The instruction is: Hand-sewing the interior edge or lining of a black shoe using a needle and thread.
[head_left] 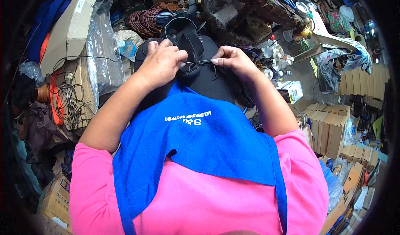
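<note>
A black strapped item that looks like a sandal point(194, 47) rests on my dark-clothed lap, its wide strap standing up in a loop. A thin pale strand point(201, 61) runs taut across it between my hands; whether it is thread or a needle I cannot tell. My left hand point(163, 63) is closed at the strand's left end, its fingers curled against the sandal's side. On the other side, my right hand point(236, 62) pinches the right end between thumb and forefinger. A dark loose cord dangles just below the right fingertips. A blue apron point(200, 143) covers my front.
Close on my left stand a large cardboard box point(77, 26), clear plastic sheeting point(104, 51) and tangled black wire point(75, 93). Coiled brown cord point(146, 21) lies ahead. Several small bottles point(280, 60) stand to the right, with stacked cardboard boxes point(327, 126) nearer me.
</note>
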Demonstrator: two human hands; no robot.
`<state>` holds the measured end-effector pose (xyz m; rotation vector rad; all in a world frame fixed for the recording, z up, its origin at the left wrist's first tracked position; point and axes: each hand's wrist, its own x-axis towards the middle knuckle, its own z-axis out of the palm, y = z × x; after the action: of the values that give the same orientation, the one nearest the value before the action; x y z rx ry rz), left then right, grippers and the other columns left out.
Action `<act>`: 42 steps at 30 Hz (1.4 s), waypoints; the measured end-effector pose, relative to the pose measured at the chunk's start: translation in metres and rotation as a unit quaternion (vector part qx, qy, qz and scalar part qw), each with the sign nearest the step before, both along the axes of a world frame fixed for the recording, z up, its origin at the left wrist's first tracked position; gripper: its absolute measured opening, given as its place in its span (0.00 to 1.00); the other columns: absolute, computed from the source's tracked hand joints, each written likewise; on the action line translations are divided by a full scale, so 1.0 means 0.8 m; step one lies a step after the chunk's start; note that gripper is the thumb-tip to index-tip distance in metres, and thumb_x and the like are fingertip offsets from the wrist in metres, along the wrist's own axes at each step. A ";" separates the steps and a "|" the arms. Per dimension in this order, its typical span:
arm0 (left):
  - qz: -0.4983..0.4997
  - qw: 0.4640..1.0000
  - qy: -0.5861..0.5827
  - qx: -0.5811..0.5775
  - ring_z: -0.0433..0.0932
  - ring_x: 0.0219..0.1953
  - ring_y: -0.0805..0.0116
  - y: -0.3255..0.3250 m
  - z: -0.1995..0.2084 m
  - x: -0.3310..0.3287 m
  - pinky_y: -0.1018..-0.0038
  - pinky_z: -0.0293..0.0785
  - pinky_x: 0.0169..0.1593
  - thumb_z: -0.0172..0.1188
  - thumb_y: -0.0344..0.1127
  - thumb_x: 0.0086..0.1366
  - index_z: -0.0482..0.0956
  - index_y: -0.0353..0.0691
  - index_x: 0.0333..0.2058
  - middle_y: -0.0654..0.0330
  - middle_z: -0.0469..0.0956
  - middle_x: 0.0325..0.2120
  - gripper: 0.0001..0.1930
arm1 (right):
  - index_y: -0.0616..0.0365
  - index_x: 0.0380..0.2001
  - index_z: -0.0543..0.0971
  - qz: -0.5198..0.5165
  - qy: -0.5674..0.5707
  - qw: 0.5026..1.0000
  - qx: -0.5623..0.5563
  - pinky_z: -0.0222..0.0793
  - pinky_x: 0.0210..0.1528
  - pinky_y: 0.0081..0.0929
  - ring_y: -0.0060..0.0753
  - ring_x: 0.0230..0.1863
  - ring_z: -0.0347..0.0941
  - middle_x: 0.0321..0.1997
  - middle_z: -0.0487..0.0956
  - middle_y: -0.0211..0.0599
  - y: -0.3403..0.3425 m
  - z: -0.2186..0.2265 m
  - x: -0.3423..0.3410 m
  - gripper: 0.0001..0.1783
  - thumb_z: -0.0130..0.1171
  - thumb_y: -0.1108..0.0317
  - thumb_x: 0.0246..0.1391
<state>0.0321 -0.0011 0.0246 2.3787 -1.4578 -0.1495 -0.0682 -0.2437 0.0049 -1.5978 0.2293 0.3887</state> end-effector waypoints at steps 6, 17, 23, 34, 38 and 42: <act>-0.003 0.987 0.161 -0.027 0.75 0.37 0.46 -0.019 -0.012 0.000 0.59 0.70 0.42 0.54 0.30 0.59 0.71 0.35 0.36 0.49 0.76 0.30 0.07 | 0.58 0.30 0.77 -0.086 -0.118 0.974 -0.174 0.65 0.37 0.21 0.20 0.34 0.63 0.33 0.66 0.28 0.025 -0.006 -0.049 0.21 0.73 0.56 0.39; -0.061 0.988 0.141 -0.029 0.76 0.34 0.49 -0.017 -0.023 0.000 0.59 0.67 0.39 0.49 0.32 0.62 0.69 0.40 0.35 0.52 0.76 0.25 0.04 | 0.62 0.35 0.76 -0.026 -0.187 0.898 -0.397 0.69 0.41 0.25 0.27 0.36 0.73 0.34 0.76 0.35 -0.023 0.033 0.006 0.09 0.61 0.70 0.51; -0.045 0.988 0.145 0.008 0.76 0.34 0.51 -0.017 -0.017 0.001 0.60 0.65 0.41 0.50 0.33 0.61 0.69 0.42 0.35 0.54 0.76 0.24 0.04 | 0.54 0.31 0.78 -0.049 -0.218 0.850 -0.476 0.67 0.44 0.43 0.44 0.40 0.74 0.39 0.77 0.38 -0.021 0.030 0.010 0.10 0.62 0.62 0.46; -0.087 0.995 0.054 -0.015 0.75 0.35 0.59 0.013 -0.019 0.011 0.65 0.62 0.42 0.51 0.30 0.57 0.70 0.45 0.33 0.59 0.73 0.25 0.04 | 0.45 0.34 0.75 0.290 -0.283 0.700 -0.588 0.61 0.43 0.34 0.34 0.35 0.74 0.26 0.77 0.30 0.040 0.043 0.017 0.10 0.54 0.68 0.45; -0.017 0.999 -0.042 0.021 0.74 0.37 0.59 0.096 -0.025 0.033 0.63 0.62 0.44 0.47 0.28 0.55 0.74 0.46 0.37 0.60 0.74 0.28 0.12 | 0.48 0.32 0.73 0.222 -0.285 0.744 -0.562 0.61 0.46 0.36 0.38 0.37 0.73 0.27 0.78 0.32 -0.005 0.017 -0.010 0.08 0.53 0.71 0.45; 0.211 0.974 0.068 -0.047 0.77 0.36 0.58 0.232 -0.024 0.060 0.70 0.69 0.41 0.54 0.24 0.55 0.75 0.37 0.36 0.56 0.78 0.32 0.09 | 0.51 0.29 0.76 0.047 0.004 0.858 -0.511 0.64 0.36 0.25 0.35 0.31 0.72 0.24 0.76 0.34 -0.089 0.003 -0.057 0.03 0.59 0.68 0.50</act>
<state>0.0801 0.1847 0.0053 2.4825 -0.8554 -0.1294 -0.1141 -0.3151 0.0073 -2.6690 0.4040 0.3630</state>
